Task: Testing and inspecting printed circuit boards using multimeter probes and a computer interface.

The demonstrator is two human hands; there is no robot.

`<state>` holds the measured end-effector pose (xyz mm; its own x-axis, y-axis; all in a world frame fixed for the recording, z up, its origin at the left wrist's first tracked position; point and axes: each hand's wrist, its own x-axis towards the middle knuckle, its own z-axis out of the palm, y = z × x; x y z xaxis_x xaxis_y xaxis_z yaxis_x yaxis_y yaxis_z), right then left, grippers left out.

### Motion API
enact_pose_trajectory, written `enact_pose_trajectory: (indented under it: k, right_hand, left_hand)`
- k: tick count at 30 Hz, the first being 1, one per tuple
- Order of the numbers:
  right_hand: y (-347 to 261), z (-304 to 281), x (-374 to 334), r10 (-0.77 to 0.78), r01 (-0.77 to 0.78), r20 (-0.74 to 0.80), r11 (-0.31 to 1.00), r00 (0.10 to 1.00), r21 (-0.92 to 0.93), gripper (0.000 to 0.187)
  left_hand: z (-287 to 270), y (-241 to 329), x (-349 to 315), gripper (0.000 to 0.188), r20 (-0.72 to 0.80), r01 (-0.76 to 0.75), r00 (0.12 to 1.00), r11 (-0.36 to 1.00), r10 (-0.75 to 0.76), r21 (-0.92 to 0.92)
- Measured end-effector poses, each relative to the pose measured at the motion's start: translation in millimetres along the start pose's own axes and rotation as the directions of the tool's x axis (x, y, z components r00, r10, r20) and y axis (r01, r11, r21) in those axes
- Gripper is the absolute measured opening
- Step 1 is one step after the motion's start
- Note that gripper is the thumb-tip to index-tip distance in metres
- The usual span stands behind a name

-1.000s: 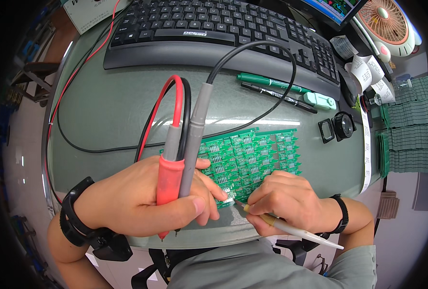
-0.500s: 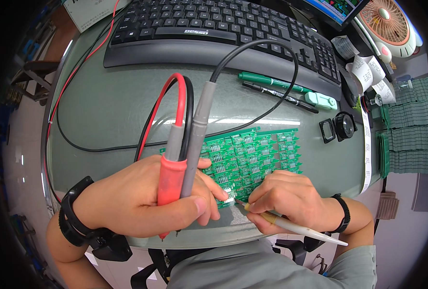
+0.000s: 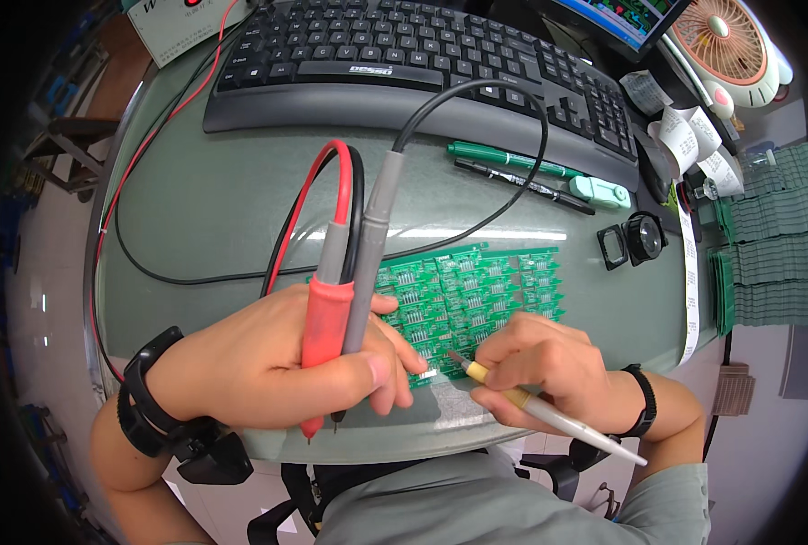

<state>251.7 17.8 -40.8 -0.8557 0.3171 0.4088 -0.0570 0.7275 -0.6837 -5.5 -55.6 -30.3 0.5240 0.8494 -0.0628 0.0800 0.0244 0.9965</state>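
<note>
My left hand is closed around two test probes. One is a red probe, the other a grey probe, and their metal tips point down toward me. Its fingertips rest on the left part of a green circuit board panel, made of several small boards in rows. My right hand pinches a slim pen-like tool with a white tapered handle, a yellow grip and a dark tip. That tip is at the panel's lower middle; whether it touches a board is unclear.
Behind the panel lie a green marker, a black pen, a mint-coloured case and a black loupe. A keyboard spans the back. Probe cables loop over the table. Stacked green boards stand at right.
My right hand has moved the tool's tip slightly farther up the panel, away from me. My left hand keeps its grip on the probes. The whole view has shifted a little.
</note>
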Motion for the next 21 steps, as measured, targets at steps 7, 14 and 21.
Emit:
enact_pose_trajectory:
  k: [7, 14, 21]
  right_hand:
    - [-3.1, -14.6, 8.6, -0.052, 0.092, 0.198, 0.976, 0.979, -0.198, 0.025]
    - [0.4, -26.2, 4.0, 0.005, -0.045, 0.275, 0.989, 0.961, 0.141, 0.027]
    - [7.7, -25.4, 4.9, -0.062, 0.057, 0.194, 0.998, 0.979, 0.030, 0.028]
  left_hand:
    - [-0.3, 1.8, 1.8, 0.031, 0.015, 0.008, 1.000, 1.000, -0.008, 0.005]
    - [1.0, 1.9, -1.0, 0.030, -0.008, 0.016, 1.000, 1.000, -0.016, 0.010]
    - [-0.3, 1.1, 0.2, 0.030, -0.001, 0.006, 1.000, 1.000, -0.006, 0.015]
